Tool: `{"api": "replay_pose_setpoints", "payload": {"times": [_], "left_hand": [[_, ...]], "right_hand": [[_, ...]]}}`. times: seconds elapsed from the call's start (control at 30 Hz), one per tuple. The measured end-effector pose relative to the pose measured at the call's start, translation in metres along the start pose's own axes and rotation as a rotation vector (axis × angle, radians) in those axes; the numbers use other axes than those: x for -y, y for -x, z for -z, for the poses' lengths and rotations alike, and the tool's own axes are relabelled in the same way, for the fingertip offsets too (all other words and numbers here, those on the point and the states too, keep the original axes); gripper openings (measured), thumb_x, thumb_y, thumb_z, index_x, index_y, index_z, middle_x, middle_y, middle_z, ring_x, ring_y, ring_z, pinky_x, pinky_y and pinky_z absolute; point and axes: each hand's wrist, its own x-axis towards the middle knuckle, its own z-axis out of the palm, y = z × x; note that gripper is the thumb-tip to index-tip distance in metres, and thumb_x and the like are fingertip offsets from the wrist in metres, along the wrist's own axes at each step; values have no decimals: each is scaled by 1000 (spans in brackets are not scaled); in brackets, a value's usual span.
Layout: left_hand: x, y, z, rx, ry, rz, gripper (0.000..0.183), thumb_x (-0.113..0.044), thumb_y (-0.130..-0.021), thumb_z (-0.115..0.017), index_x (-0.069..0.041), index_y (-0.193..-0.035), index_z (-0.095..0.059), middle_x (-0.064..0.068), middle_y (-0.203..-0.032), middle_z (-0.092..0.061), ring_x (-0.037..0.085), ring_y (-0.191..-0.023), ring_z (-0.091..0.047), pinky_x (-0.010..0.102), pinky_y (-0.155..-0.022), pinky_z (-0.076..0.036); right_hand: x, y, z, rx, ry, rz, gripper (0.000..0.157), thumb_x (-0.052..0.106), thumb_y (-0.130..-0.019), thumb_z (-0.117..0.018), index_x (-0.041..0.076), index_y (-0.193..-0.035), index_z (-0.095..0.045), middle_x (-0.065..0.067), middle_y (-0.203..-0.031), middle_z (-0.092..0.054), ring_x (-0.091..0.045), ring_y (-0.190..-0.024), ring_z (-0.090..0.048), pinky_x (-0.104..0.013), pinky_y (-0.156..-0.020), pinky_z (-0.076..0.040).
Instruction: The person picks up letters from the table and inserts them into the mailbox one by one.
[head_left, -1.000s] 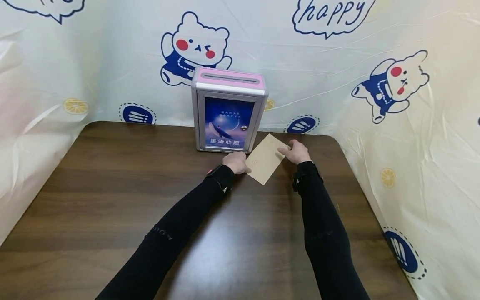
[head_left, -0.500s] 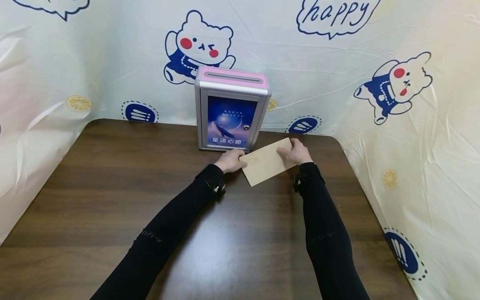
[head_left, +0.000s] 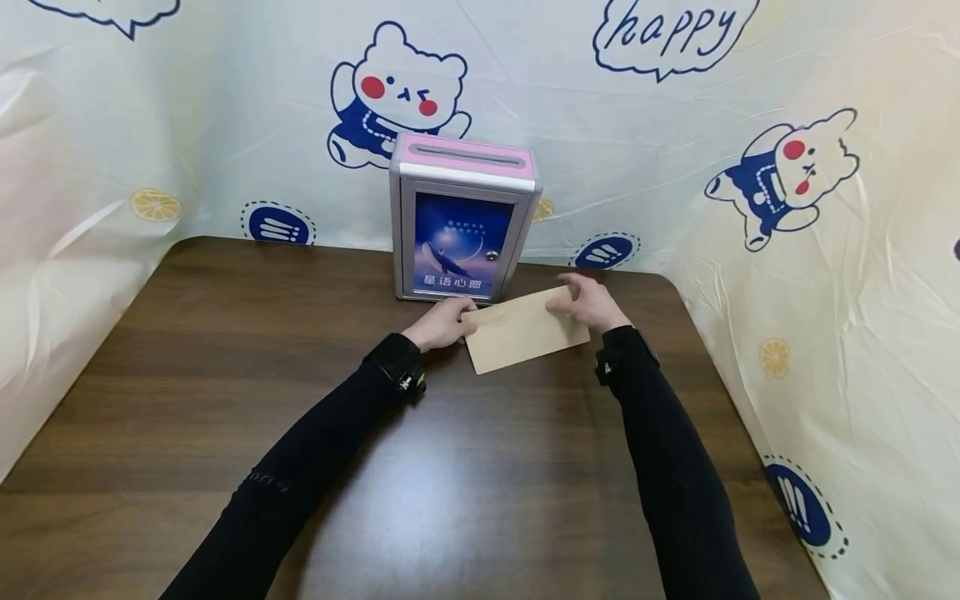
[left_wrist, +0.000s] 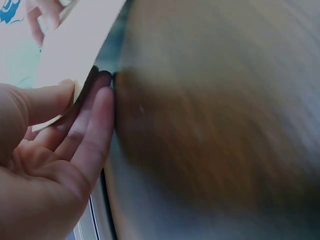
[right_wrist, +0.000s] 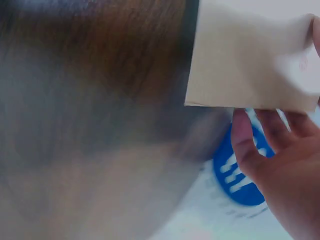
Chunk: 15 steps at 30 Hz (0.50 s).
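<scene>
A tan paper envelope (head_left: 528,331) is held between both hands, in front of the box's lower right corner and slanting slightly up to the right. At its left end my left hand (head_left: 441,323) pinches it; in the left wrist view the thumb lies over the envelope (left_wrist: 75,45) and the fingers are behind it. My right hand (head_left: 592,304) grips the other end, thumb on the near face. In the right wrist view its fingers (right_wrist: 245,145) reach behind the envelope's edge. Just behind stands a silver-framed box (head_left: 465,221) with a pink slotted top and a blue picture door.
The brown wooden table (head_left: 187,358) has a back edge against a printed white curtain (head_left: 262,108). The curtain also runs along both sides. A round lock (head_left: 491,256) sits on the box's door.
The envelope has turned from a steep diagonal to nearly level and shifted left. My left hand has moved left with its end; the right hand stays close to its earlier place.
</scene>
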Motion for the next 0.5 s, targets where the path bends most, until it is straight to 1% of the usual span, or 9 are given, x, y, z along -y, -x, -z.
{"api": "replay_pose_setpoints", "payload": {"times": [0.07, 0.1, 0.17, 0.2, 0.27, 0.33, 0.43, 0.47, 0.5], "left_hand": [[2, 6, 3, -3, -22, -19, 13, -12, -98, -55, -7, -110, -59, 13, -110, -66, 16, -74, -65, 23, -63, -51], [3, 8, 5, -3, -31, -23, 14, -12, -99, -55, -7, -111, -59, 13, -111, -66, 16, -75, -66, 23, -64, -51], [5, 13, 9, -10, -41, -28, 15, -14, -100, -54, -9, -113, -58, 12, -111, -66, 17, -77, -66, 25, -65, -52], [6, 14, 11, -14, -41, -28, 17, -15, -101, -54, -9, -116, -58, 12, -109, -67, 17, -78, -66, 25, -65, -52], [8, 18, 15, -35, -58, -35, 21, -18, -101, -55, -10, -120, -58, 10, -103, -68, 17, -78, -64, 26, -65, -51], [9, 21, 19, -59, -79, -50, 24, -21, -101, -55, -11, -124, -57, 8, -95, -66, 16, -75, -60, 26, -64, -48], [9, 28, 25, -88, -103, -86, 26, -22, -101, -56, -12, -125, -57, 7, -87, -63, 17, -72, -53, 29, -64, -44], [9, 31, 28, -94, -108, -102, 26, -21, -101, -57, -11, -124, -58, 7, -88, -64, 17, -73, -54, 31, -65, -45], [8, 34, 30, -98, -106, -115, 24, -21, -101, -57, -11, -123, -59, 8, -89, -65, 18, -75, -56, 32, -67, -47]], "right_hand": [[7, 4, -2, 28, 59, 34, 57, 40, -89, -72, 11, -136, -57, -18, -143, -53, -35, -131, -48, -51, -110, -40], [10, 7, -3, 38, 87, 50, 51, 40, -89, -73, 10, -129, -62, -17, -136, -59, -33, -124, -53, -48, -105, -43], [15, 11, -4, 65, 127, 60, 37, 38, -89, -73, 7, -108, -69, -13, -109, -66, -27, -99, -56, -39, -87, -48], [18, 13, -4, 79, 144, 68, 34, 36, -89, -73, 4, -98, -68, -10, -94, -64, -24, -88, -54, -35, -78, -45], [22, 16, -4, 108, 182, 93, 29, 33, -89, -74, 5, -85, -68, -2, -79, -57, -19, -75, -47, -29, -67, -38], [27, 19, -6, 142, 218, 134, 28, 30, -89, -74, 6, -77, -67, 1, -71, -50, -16, -68, -41, -26, -62, -34], [36, 26, -11, 174, 248, 219, 21, 25, -90, -73, 10, -76, -70, 3, -72, -56, -13, -66, -43, -25, -61, -35], [37, 29, -15, 182, 249, 244, 22, 25, -91, -72, 10, -74, -68, 2, -74, -58, -12, -64, -42, -25, -60, -34], [40, 33, -18, 193, 241, 267, 26, 24, -92, -70, 10, -71, -65, 1, -72, -56, -11, -62, -40, -25, -59, -33]]}}
